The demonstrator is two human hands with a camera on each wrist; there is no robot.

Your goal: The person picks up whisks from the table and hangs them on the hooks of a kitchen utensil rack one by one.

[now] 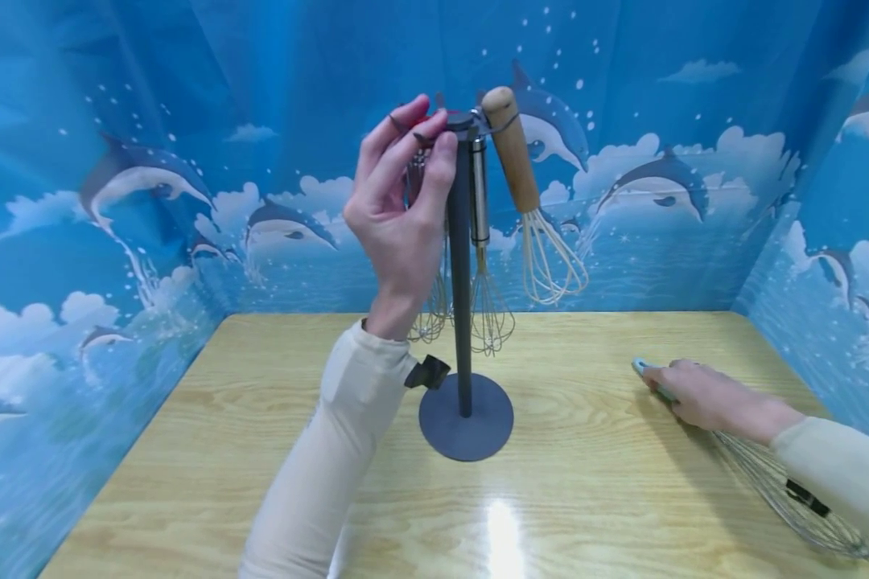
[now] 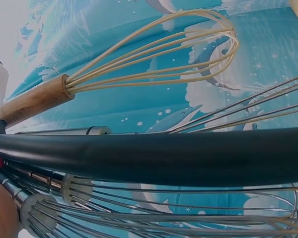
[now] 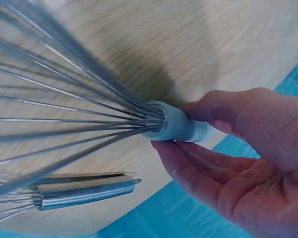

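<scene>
My left hand [image 1: 405, 185] is raised at the top of a black whisk stand [image 1: 461, 281], thumb and fingertips pinching around its hooks. Whisks hang there: one with a wooden handle [image 1: 516, 161] at the right, one with a metal handle [image 1: 479, 193] behind the pole. Two more metal-handled whisks [image 2: 35, 206] hang close by the hand in the left wrist view. On the right, low over the table, my right hand [image 1: 710, 394] grips a large wire whisk by its light blue handle [image 3: 176, 123]. Its wires [image 1: 782, 482] stretch toward the near right, partly under my sleeve.
Another whisk with a shiny metal handle [image 3: 87, 193] lies on the table in the right wrist view. The stand's round base [image 1: 471, 434] sits mid-table on the wood-grain top [image 1: 275, 410]. A blue dolphin-print curtain [image 1: 297, 161] encloses the back and sides.
</scene>
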